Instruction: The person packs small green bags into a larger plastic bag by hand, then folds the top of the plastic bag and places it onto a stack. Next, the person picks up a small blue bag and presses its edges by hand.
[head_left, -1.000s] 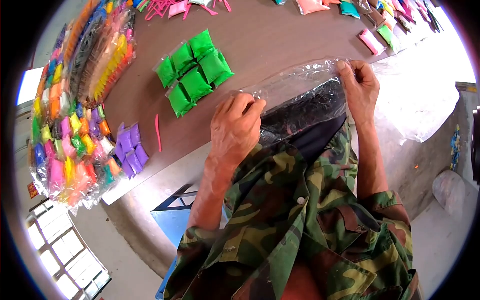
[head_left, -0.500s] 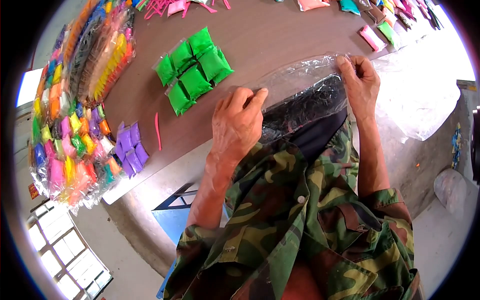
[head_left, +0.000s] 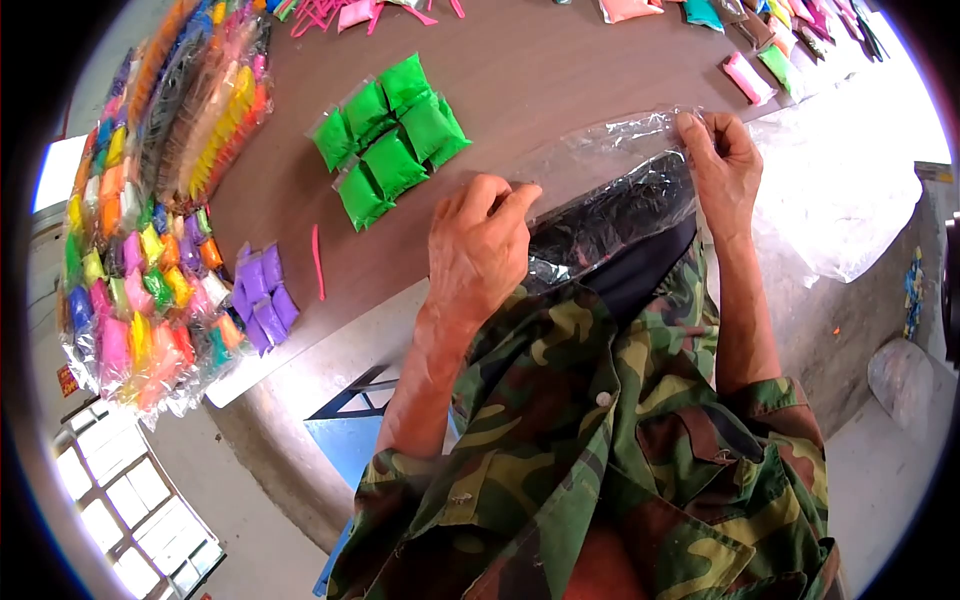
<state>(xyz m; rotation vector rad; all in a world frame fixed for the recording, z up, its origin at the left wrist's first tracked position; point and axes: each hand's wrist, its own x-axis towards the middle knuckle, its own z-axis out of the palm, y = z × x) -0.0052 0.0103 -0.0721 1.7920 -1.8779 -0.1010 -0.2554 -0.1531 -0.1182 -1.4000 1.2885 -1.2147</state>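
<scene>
A clear plastic bag (head_left: 625,195) is stretched between my two hands at the table's near edge, partly over my lap. My left hand (head_left: 480,232) pinches the bag's left end with thumb and forefinger. At the upper right corner, my right hand (head_left: 726,165) grips the film between thumb and curled fingers. The bag looks flat, and I see nothing inside it. Left of my left hand, several joined green packets (head_left: 393,150) lie on the brown table (head_left: 520,70).
Purple packets (head_left: 264,298) and a pink plastic strip (head_left: 318,262) lie at left, beside a large pile of multicoloured packets (head_left: 150,270). A pink packet (head_left: 748,78) is at upper right. More clear plastic film (head_left: 840,200) hangs over the right edge. A blue stool (head_left: 345,440) stands below.
Both hands and the bag have stayed nearly in place. The whole view has shifted very slightly, and the film's folds and glints differ a little.
</scene>
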